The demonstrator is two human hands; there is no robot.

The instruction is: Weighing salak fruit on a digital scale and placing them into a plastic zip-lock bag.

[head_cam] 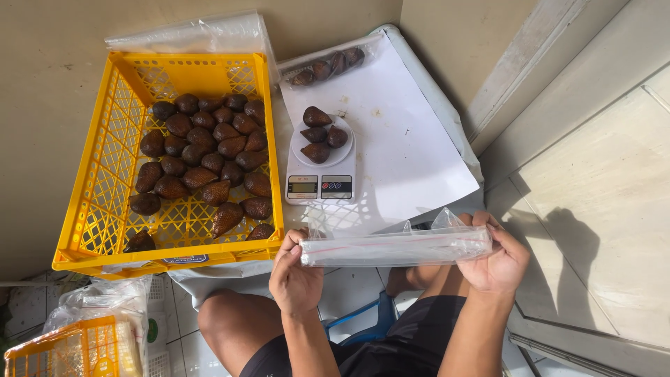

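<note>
I am pinching a clear zip-top plastic bag (396,246) at both ends: my left hand (294,277) is grasping its left corner between thumb and fingers, and my right hand (497,255) is closing around its right end, so the bag is stretching flat and level between them, above my knees and just below the edge of the white paper sheet (398,150). The bag is looking empty as far as I can tell, with its red seal line running along the top. Further out, a small white kitchen scale (320,183) is sitting on the sheet, carrying four brown scaly fruits (319,134) on its round plate. Beyond the scale, at the far edge of the sheet, a filled bag of fruit (328,68) is lying sealed or at least laid aside. To the left, a yellow plastic crate (105,157) is holding a good many more of the same fruit. Judging from this, one portion is packed, a second is waiting on the scale for the bag I am holding, and most of the crate is remaining unpacked.
</note>
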